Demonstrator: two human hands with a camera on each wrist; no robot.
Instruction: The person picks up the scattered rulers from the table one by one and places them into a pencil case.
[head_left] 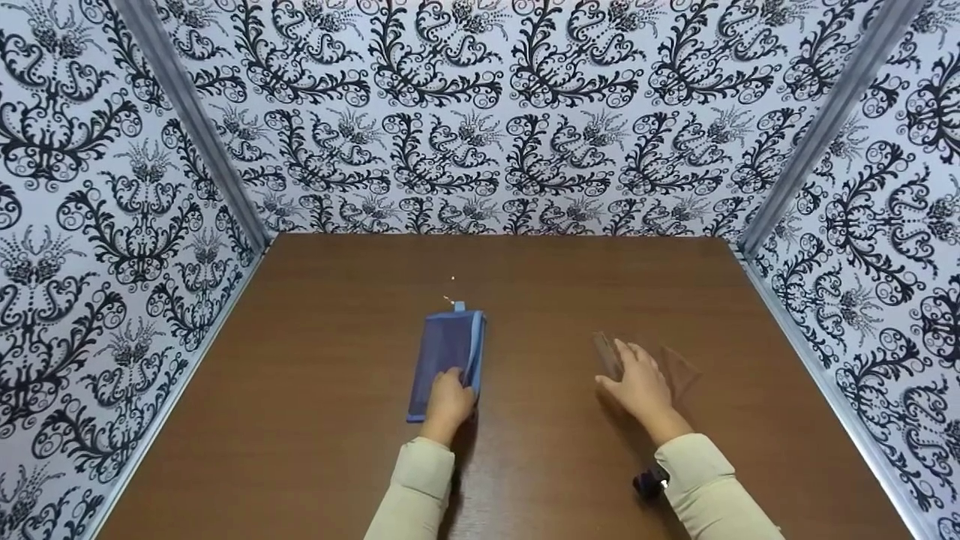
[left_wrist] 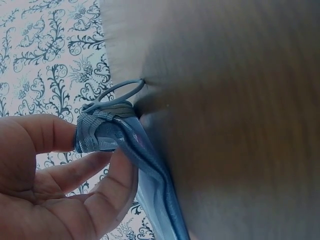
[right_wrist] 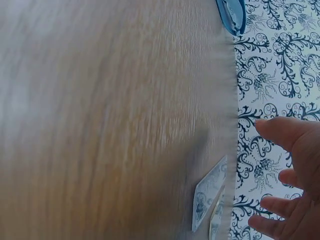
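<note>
A blue zip pouch (head_left: 442, 345) with a see-through mesh face lies on the table, left of the middle. My left hand (head_left: 450, 401) pinches its edge between thumb and fingers. In the left wrist view the zip end of the pouch (left_wrist: 100, 127) sticks up from the grip, with a loop on it. Low over the table, my right hand (head_left: 641, 382) has its fingers spread and nothing in them. Beside its fingertips lies a clear flat strip (head_left: 606, 354), and a clear set square (head_left: 682, 367) is to its right. The right wrist view shows a clear flat piece (right_wrist: 209, 192) near the fingers.
The brown wooden table (head_left: 540, 292) is bounded by patterned black-and-white walls (head_left: 465, 135) at the back and both sides. Grey posts (head_left: 195, 120) mark the corners. A small dark device (head_left: 649, 484) sits at my right wrist.
</note>
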